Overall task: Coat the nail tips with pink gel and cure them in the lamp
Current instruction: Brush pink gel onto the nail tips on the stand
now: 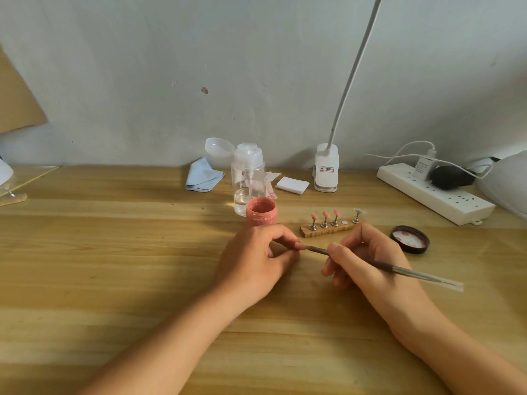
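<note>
Both hands are over the wooden tabletop [114, 252], pale scuffed wall [171, 67] behind. My left hand [256, 258] pinches a pink nail tip [299, 246]. My right hand [368, 258] grips the brush [399, 269], its end at that tip. Open pink gel jar [261, 212] sits just behind my left hand, its lid [409, 239] off to the right. Wooden holder strip [328, 228] carries three pink tips and one clear. Pump bottle [248, 178], clip lamp [326, 172] and power strip [433, 195] stand along the wall.

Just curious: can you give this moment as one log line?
left hand: pinches nail tip | right hand: holds brush to it | gel jar: open | holder: three pink tips
</note>
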Available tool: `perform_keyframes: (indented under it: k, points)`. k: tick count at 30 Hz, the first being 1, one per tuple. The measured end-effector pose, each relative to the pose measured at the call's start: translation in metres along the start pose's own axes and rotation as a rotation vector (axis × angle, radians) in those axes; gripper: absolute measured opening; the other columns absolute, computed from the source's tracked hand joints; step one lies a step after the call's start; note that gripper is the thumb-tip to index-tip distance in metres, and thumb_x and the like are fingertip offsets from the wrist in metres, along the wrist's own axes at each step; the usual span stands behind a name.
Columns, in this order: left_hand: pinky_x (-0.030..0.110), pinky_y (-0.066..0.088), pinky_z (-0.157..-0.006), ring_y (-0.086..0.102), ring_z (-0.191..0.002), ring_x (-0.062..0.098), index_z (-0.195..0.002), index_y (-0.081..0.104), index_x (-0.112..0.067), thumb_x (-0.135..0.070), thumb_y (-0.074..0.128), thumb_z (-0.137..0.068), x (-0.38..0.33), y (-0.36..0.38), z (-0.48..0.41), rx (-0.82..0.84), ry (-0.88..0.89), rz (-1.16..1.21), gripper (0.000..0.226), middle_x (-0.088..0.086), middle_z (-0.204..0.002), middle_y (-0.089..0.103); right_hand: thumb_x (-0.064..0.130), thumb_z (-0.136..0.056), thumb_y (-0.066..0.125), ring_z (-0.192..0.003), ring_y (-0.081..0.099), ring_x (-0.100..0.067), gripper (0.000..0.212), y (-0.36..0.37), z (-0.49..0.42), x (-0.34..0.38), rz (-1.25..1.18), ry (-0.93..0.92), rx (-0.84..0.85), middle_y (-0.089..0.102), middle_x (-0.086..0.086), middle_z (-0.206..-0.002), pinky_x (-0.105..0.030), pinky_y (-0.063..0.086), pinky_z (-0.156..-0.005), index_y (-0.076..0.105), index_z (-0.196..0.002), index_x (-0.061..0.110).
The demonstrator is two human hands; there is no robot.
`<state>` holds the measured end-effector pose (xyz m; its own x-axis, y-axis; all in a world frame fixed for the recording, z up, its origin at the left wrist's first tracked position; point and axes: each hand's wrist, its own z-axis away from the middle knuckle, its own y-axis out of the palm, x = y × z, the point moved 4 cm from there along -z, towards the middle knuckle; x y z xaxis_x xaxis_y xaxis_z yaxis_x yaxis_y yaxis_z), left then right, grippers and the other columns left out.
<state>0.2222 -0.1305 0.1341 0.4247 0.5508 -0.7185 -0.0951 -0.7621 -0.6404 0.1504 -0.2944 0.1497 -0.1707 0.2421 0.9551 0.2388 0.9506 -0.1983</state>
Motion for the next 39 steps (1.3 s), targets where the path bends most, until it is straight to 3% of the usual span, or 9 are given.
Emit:
perform_keyframes:
  k: [8, 14, 18, 20, 26, 30, 33, 36, 39]
  points:
    - [0.019, 0.027, -0.044, 0.043, -0.042, 0.002, -0.078, 0.069, -0.043, -0.032, 0.077, -0.084, -0.001, 0.0, 0.0, -0.002, 0.001, -0.008, 0.014, -0.02, -0.044, 0.05, 0.004, -0.093, 0.061, -0.052, 0.06, -0.018, 0.013, -0.001, 0.002, 0.003, -0.019, -0.02, -0.029, 0.072, -0.012, -0.068, -0.025, 0.05, -0.052, 0.053, -0.089, -0.006]
    - [0.015, 0.033, -0.055, 0.053, -0.057, -0.007, -0.078, 0.068, -0.045, -0.028, 0.076, -0.085, -0.005, -0.001, 0.001, 0.015, 0.004, 0.013, 0.021, -0.034, -0.085, 0.067, 0.015, -0.091, 0.063, -0.05, 0.044, -0.022, 0.015, -0.011, 0.007, 0.017, -0.023, -0.211, -0.25, 0.054, -0.01, -0.063, -0.032, 0.04, -0.041, 0.051, -0.092, 0.008]
    - [0.011, 0.034, -0.058, 0.056, -0.062, -0.012, -0.073, 0.066, -0.046, -0.025, 0.075, -0.085, -0.004, -0.001, 0.0, 0.007, -0.009, 0.02, 0.026, -0.034, -0.082, 0.067, 0.025, -0.084, 0.069, -0.061, 0.059, -0.022, 0.014, -0.006, 0.006, 0.033, 0.001, -0.268, -0.217, 0.065, -0.01, -0.077, -0.026, 0.051, -0.047, 0.063, -0.092, 0.016]
    - [0.008, 0.033, -0.056, 0.055, -0.06, -0.014, -0.07, 0.064, -0.045, -0.022, 0.073, -0.084, -0.003, -0.001, 0.0, 0.006, -0.013, 0.03, 0.029, -0.032, -0.079, 0.067, 0.021, -0.09, 0.065, -0.062, 0.062, -0.017, 0.006, 0.003, 0.0, 0.038, -0.029, -0.236, -0.136, 0.07, -0.004, -0.083, -0.025, 0.052, -0.05, 0.067, -0.096, 0.019]
    - [0.016, 0.04, -0.064, 0.057, -0.063, -0.012, -0.066, 0.062, -0.046, -0.023, 0.072, -0.084, -0.002, 0.0, -0.001, 0.001, -0.061, 0.041, 0.03, -0.03, -0.066, 0.062, 0.017, -0.086, 0.061, -0.047, 0.045, -0.016, 0.01, 0.032, -0.059, 0.054, 0.17, -0.051, -0.017, 0.071, -0.003, -0.064, -0.029, 0.037, -0.049, 0.053, -0.081, 0.013]
    - [0.011, 0.034, -0.061, 0.052, -0.065, -0.016, -0.068, 0.061, -0.048, -0.029, 0.069, -0.085, -0.004, -0.001, -0.001, 0.011, -0.044, -0.032, 0.027, -0.028, -0.079, 0.066, 0.018, -0.082, 0.064, -0.052, 0.043, -0.017, 0.017, 0.049, -0.089, 0.055, 0.317, 0.068, 0.057, 0.072, -0.003, -0.063, -0.027, 0.036, -0.049, 0.058, -0.067, 0.017]
    - [0.011, 0.033, -0.061, 0.052, -0.065, -0.015, -0.069, 0.06, -0.049, -0.031, 0.068, -0.086, -0.005, -0.001, 0.0, 0.023, -0.042, -0.028, 0.026, -0.029, -0.087, 0.067, 0.024, -0.082, 0.066, -0.052, 0.045, -0.012, 0.015, 0.06, -0.096, 0.049, 0.515, 0.075, 0.09, 0.073, -0.007, -0.076, -0.024, 0.034, -0.047, 0.061, -0.071, 0.016]
    - [0.01, 0.032, -0.06, 0.051, -0.067, -0.017, -0.068, 0.058, -0.048, -0.03, 0.067, -0.087, -0.005, -0.001, 0.001, 0.023, -0.036, -0.033, 0.028, -0.03, -0.083, 0.065, 0.029, -0.083, 0.065, -0.056, 0.047, -0.014, 0.013, 0.062, -0.092, 0.047, 0.552, 0.073, 0.064, 0.07, -0.004, -0.08, -0.027, 0.036, -0.048, 0.056, -0.08, 0.02]
    - [0.015, 0.039, -0.065, 0.055, -0.065, -0.011, -0.067, 0.059, -0.047, -0.026, 0.068, -0.085, -0.003, 0.0, 0.0, 0.01, -0.045, 0.012, 0.029, -0.034, -0.069, 0.062, 0.024, -0.084, 0.061, -0.06, 0.048, -0.017, 0.014, 0.05, -0.075, 0.052, 0.386, -0.023, -0.091, 0.064, -0.002, -0.069, -0.03, 0.038, -0.056, 0.054, -0.08, 0.014]
